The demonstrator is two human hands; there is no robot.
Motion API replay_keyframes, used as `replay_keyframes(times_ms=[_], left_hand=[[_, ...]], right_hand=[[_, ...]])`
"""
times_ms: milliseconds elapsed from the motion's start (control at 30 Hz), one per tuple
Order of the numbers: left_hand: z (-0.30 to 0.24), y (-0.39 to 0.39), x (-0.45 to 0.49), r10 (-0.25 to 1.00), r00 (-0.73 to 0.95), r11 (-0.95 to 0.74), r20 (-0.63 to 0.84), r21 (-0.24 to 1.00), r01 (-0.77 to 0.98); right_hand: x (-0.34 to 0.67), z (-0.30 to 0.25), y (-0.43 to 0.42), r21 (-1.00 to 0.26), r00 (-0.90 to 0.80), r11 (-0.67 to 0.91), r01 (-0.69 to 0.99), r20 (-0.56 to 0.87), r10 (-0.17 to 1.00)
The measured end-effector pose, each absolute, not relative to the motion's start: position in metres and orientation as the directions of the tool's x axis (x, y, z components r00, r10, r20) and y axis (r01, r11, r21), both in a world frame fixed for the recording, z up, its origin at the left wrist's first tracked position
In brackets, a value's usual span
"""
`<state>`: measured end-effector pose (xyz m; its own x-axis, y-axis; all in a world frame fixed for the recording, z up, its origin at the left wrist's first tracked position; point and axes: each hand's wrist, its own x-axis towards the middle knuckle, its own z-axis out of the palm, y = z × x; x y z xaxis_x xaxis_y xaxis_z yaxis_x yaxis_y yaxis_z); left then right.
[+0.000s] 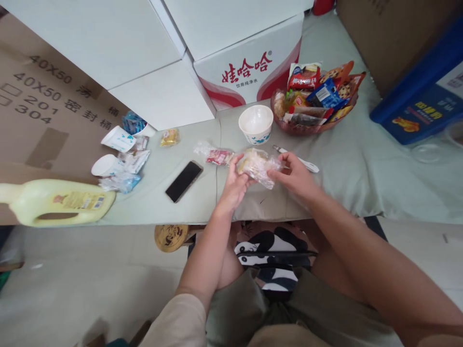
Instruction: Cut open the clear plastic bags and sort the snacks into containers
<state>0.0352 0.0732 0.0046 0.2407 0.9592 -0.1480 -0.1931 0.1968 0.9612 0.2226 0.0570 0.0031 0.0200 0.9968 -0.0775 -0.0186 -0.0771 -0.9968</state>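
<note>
- Left hand [234, 187] and right hand [297, 177]: each grip pinches the wrapper [259, 165].
- Pale green worktop [361, 178] carries phone [184, 181], bowl [255, 126], basket [307, 129].
- White boxes [248, 70] behind; tiled floor [90, 270] below.

Pale tiled floor [108, 265] spreads below the green-covered table [356, 180] — a round wooden stool [171, 237] near its front edge. White box-shaped units [108, 38] stand behind.

bowl [257, 137] kinda in the middle
phone [184, 181] off left, snack dish [313, 129] just right, carton [249, 72] behind, wrapped snack [256, 165] out front
</note>
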Motion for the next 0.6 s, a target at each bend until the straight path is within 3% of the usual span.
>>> replay_keyframes(times_ms=[167, 233, 300, 367, 467, 533, 600], left_hand=[[-0.005, 0.074, 0.050, 0.973, 0.216, 0.132, -0.085, 0.968, -0.215], [-0.007, 0.076, 0.051, 0.983, 0.173, 0.102, -0.069, 0.977, -0.188], [-0.010, 0.078, 0.050, 0.982, 0.175, 0.099, -0.073, 0.984, -0.148], [-0.014, 0.080, 0.051, 0.975, 0.207, 0.099, -0.078, 0.991, -0.095], [-0.020, 0.082, 0.054, 0.969, 0.248, 0.035, -0.023, 0.998, -0.043], [-0.024, 0.083, 0.056, 0.966, 0.256, -0.020, 0.027, 0.999, -0.033], [-0.026, 0.084, 0.057, 0.966, 0.251, -0.061, 0.062, 0.998, -0.011]], right_hand=[[0.225, 0.003, 0.059, -0.957, -0.004, 0.114, 0.267, 0.117, 0.993], [0.236, 0.002, 0.060, -0.879, 0.041, 0.197, 0.435, 0.238, 0.970], [0.251, -0.001, 0.062, -0.749, 0.132, 0.139, 0.648, 0.290, 0.948], [0.267, -0.006, 0.062, -0.578, 0.199, 0.002, 0.816, 0.284, 0.938], [0.287, -0.010, 0.060, -0.393, 0.184, -0.096, 0.914, 0.190, 0.964], [0.294, -0.006, 0.056, -0.372, 0.168, -0.108, 0.922, 0.130, 0.977], [0.295, 0.003, 0.050, -0.438, 0.201, -0.146, 0.887, 0.081, 0.976]])
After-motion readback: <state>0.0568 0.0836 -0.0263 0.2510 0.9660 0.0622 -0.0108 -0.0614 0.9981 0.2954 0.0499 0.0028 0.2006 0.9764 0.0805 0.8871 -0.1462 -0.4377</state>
